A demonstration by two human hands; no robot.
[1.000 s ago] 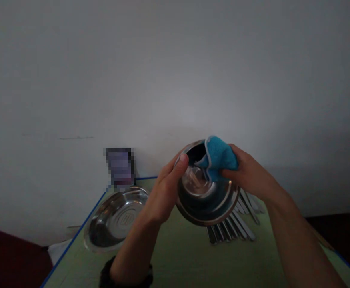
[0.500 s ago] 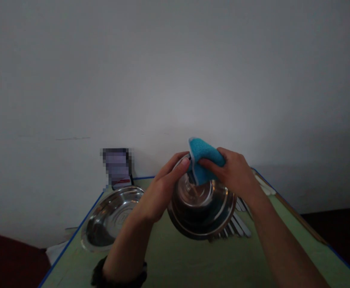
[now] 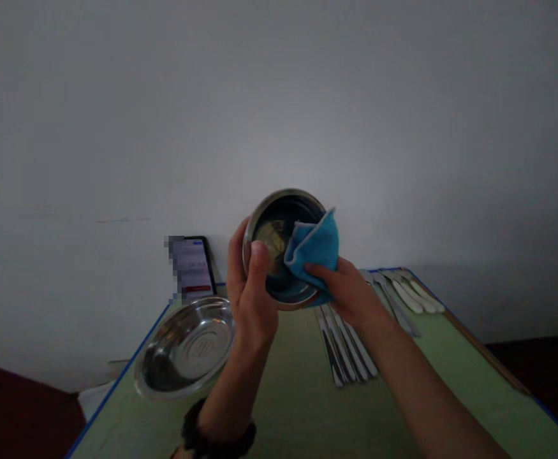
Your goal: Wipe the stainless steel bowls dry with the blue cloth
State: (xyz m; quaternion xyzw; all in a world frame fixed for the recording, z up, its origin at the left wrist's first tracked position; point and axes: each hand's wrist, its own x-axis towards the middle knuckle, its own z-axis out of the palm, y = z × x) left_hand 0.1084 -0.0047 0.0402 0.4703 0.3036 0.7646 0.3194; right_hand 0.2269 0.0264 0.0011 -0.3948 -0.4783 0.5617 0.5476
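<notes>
My left hand [image 3: 251,299] grips the left rim of a steel bowl [image 3: 275,236], thumb over the edge, holding it raised above the table and tipped so its inside faces me. A folded blue cloth [image 3: 314,248] is pinched in my right hand [image 3: 348,296] and pressed against the bowl's right inner side and rim. A dark band sits on my left wrist.
A second steel bowl [image 3: 185,347] rests on the green table [image 3: 288,408] at the left. Several knives [image 3: 343,347] lie in a row in the middle, spoons [image 3: 403,293] at the back right. A phone [image 3: 193,268] leans on the white wall.
Both hands have lifted the bowl higher and tilted it upright toward me. The cloth has moved from the top rim down to the bowl's right inner side. The cutlery beneath is now uncovered.
</notes>
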